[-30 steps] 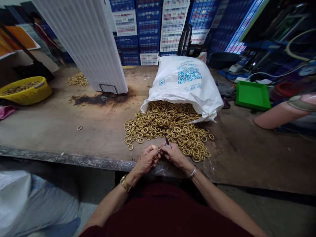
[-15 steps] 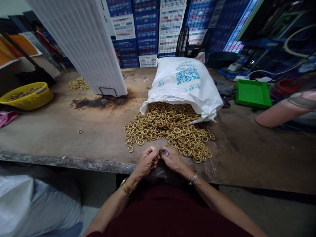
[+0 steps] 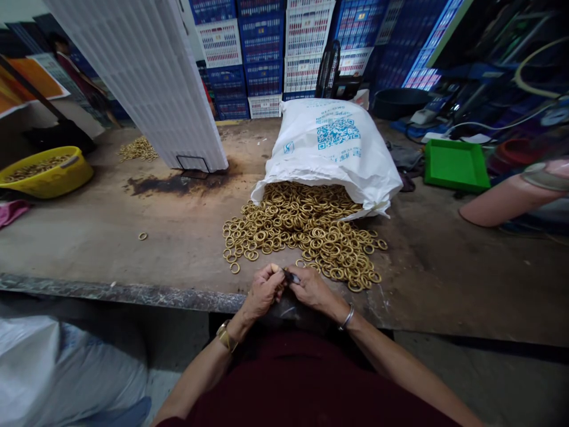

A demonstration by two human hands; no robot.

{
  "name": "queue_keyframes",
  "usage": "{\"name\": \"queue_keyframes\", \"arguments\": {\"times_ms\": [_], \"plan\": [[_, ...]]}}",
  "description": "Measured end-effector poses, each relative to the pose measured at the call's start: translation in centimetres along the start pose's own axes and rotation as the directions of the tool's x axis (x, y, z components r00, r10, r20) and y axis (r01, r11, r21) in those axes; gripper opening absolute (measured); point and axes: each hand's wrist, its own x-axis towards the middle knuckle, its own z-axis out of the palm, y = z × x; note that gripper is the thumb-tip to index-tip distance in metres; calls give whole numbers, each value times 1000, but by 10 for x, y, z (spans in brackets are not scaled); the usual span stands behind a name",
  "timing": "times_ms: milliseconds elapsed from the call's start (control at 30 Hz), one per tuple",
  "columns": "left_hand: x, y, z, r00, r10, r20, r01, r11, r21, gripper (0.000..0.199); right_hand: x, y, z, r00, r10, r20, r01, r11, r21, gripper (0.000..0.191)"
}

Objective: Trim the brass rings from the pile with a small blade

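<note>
My left hand (image 3: pixel 263 292) is closed, fingertips pinched in front of me over the table's near edge. It grips a gold ring, mostly hidden by the fingers. Pressed close against it, my right hand (image 3: pixel 313 289) is closed on a small dark knife-like tool (image 3: pixel 291 277) with a greyish part showing; its exact kind is hard to make out. Just beyond both hands lies a heap of gold rings (image 3: pixel 302 222), spilling from the mouth of a white woven sack (image 3: pixel 338 142) with blue print.
A single ring (image 3: pixel 143 236) lies to the left. Farther left are a yellow basin (image 3: pixel 53 181) of rings and a small ring pile (image 3: pixel 137 149). A white corrugated panel (image 3: pixel 146 83) stands upright. To the right are a green tray (image 3: pixel 456 166) and a pink cylinder (image 3: pixel 511 196).
The dark tool between my hands has turned and shows more clearly. My fingers have shifted slightly, while both hands stay in nearly the same place. The view has moved a little.
</note>
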Motion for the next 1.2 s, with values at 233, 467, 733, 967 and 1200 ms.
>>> {"name": "queue_keyframes", "arguments": {"times_ms": [233, 467, 733, 967, 1200], "plan": [[0, -1, -1, 1000, -8, 7, 7, 1000, 5, 28, 0, 0, 3, 999, 26, 26, -25, 999, -35, 14], [-3, -3, -4, 998, -56, -21, 56, 998, -25, 30, 7, -9, -2, 987, 97, 126, -73, 980, -184, 17], [-59, 31, -7, 959, -147, 242, 183, 974, -135, 25, 17, -4, -6, 982, 176, 68, -133, 900, -415, 24], [-95, -28, -54, 858, -508, 80, 511, 859, -23, 22, 9, 1, 5, 989, 145, -18, -134, 851, -508, 26], [-71, -97, -50, 802, -587, -114, 585, 809, -51, 21, 6, 2, 12, 989, 134, -61, -147, 851, -505, 23]]}}
